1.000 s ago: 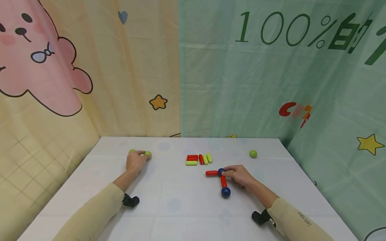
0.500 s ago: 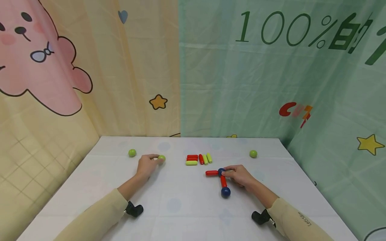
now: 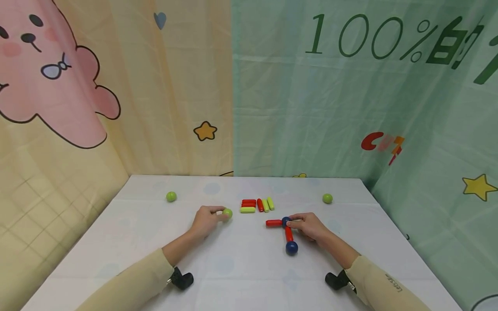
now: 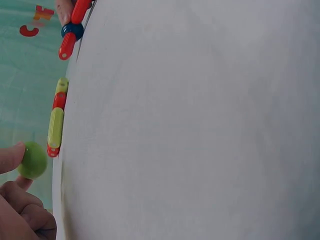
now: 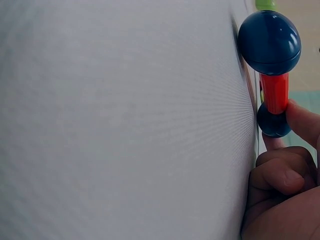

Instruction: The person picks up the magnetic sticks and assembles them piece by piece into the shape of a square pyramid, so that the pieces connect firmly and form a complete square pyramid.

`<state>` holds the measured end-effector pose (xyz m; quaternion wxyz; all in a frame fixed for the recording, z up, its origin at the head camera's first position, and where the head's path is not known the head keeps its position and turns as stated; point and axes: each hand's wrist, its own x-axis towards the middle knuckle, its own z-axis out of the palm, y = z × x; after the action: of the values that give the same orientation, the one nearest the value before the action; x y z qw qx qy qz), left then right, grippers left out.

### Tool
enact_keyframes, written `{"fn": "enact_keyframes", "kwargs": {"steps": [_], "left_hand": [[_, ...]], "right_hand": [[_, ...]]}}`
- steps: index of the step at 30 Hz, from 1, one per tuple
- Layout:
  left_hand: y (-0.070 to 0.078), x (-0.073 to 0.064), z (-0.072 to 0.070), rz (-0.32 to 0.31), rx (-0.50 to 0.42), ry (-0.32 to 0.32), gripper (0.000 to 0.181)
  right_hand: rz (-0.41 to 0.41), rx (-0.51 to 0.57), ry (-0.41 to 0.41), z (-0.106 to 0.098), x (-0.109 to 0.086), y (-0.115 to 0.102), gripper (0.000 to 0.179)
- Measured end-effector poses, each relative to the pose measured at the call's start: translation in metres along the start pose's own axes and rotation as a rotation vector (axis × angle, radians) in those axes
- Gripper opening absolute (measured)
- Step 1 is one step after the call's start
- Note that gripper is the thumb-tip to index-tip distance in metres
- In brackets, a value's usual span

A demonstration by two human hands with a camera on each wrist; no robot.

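Observation:
My left hand (image 3: 207, 222) pinches a green ball (image 3: 228, 213) between thumb and fingertips, left of the sticks. The left wrist view shows the same green ball (image 4: 34, 160) between the fingers. My right hand (image 3: 310, 226) grips the upper blue ball (image 3: 285, 221) of a joined piece. A red stick (image 3: 274, 223) points left from that ball, and a second red stick (image 3: 288, 234) runs toward the near side to another blue ball (image 3: 291, 248). In the right wrist view the near blue ball (image 5: 270, 42) is closest to the camera, thumb and finger at the farther one.
Several loose red and yellow-green sticks (image 3: 247, 210) lie grouped mid-table, beyond the joined piece. One green ball (image 3: 171, 196) rests at the back left, another green ball (image 3: 327, 198) at the back right. Printed curtains stand behind the white table (image 3: 233, 280).
My left hand has carried one green ball from beside the back-left ball rightward and nearer, toward the sticks. The right hand and the joined piece have stayed in place.

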<state>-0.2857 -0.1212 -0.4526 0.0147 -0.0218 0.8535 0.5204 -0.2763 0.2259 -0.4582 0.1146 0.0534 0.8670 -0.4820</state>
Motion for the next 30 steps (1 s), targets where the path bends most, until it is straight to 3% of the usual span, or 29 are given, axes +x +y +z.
{"fn": "enact_keyframes", "kwargs": {"steps": [11, 22, 30], "left_hand": [[0.012, -0.007, 0.03, 0.042, -0.034, -0.109, 0.033], [0.024, -0.01, 0.058, 0.1, 0.027, -0.217, 0.037], [0.03, -0.01, 0.074, 0.108, 0.054, -0.236, 0.036]], "right_hand": [[-0.016, -0.001, -0.011, 0.0, 0.002, 0.005, 0.042], [-0.01, -0.003, -0.003, -0.001, 0.001, 0.003, 0.041], [-0.028, -0.011, 0.003, 0.0, 0.002, 0.003, 0.039]]}}
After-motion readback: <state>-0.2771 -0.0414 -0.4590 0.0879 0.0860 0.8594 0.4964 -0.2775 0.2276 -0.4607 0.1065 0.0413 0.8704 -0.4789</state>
